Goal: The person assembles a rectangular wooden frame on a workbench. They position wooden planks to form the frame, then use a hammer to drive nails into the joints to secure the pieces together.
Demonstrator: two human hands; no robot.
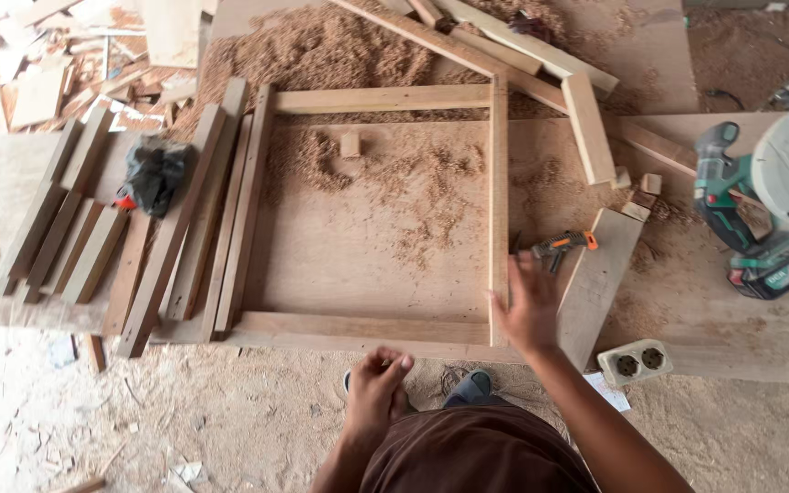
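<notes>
Frame [372, 215] of stiff, light slats on counter [723, 319]; right hand [530, 310], fingers spread, presses its right rail; left hand [374, 383] curled, empty. Loose-looking joints: grip corners.

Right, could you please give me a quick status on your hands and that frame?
Right hand flat on wooden frame right rail. Left hand loosely closed, holding nothing visible. Orange-handled tool beside rail.

A square wooden frame [497, 201] is lying flat on the sawdust-strewn bench, four pale slats meeting at the corners, bare board showing inside it. Its right slat is running away from the near edge, and the near slat is sitting along the bench's front, just above the floor.
</notes>
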